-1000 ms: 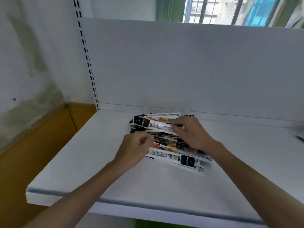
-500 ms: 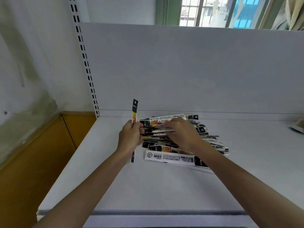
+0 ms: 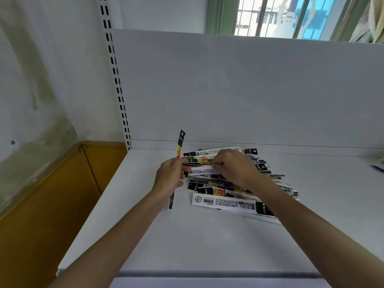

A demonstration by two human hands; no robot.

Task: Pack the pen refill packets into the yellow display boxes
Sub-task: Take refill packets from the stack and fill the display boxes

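Observation:
A loose pile of long narrow pen refill packets (image 3: 232, 203), printed black, white and yellow, lies on the white shelf (image 3: 207, 242) near its back panel. My left hand (image 3: 170, 179) grips one packet (image 3: 180, 142) upright at the pile's left edge, its black top sticking up above my fist. My right hand (image 3: 234, 167) lies over the top of the pile, its fingertips pinching a white packet (image 3: 202, 169) that points left toward my other hand. No yellow display box is in view.
A white back panel (image 3: 249, 90) stands right behind the pile. A slotted upright (image 3: 116, 80) runs up at the shelf's back left corner. An orange-brown cabinet (image 3: 52, 204) sits lower on the left. A partly cut-off white object (image 3: 377, 163) lies at the far right.
One second ago both hands lay on the flat pile. My left hand has since lifted one packet and stood it upright. My right hand has stayed on the pile, fingering the top packets.

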